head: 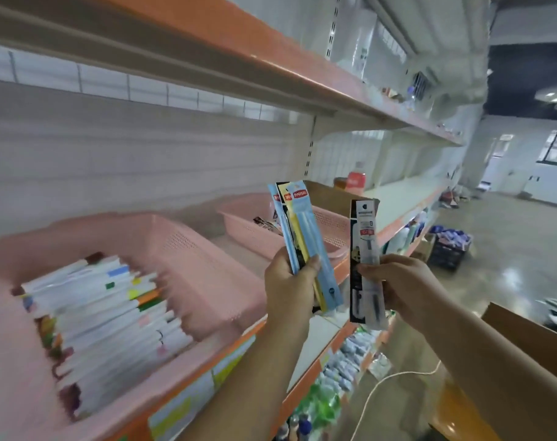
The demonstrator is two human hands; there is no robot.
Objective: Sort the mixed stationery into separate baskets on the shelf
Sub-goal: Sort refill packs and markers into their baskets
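L hand is gripping pen packs, R hand is pinching black refill pack, both upright, w/ far pink basket sitting just beyond L hand, near basket lying further left.

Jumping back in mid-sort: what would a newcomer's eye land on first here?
First, the two raised hands in the centre: the left-hand grip holds a fan of blue and yellow packets, while the right-hand grip pinches one black-and-white packet. Next comes the near pink basket at lower left on the shelf, packed with a row of white packets. A second pink basket sits further along, behind the fan.
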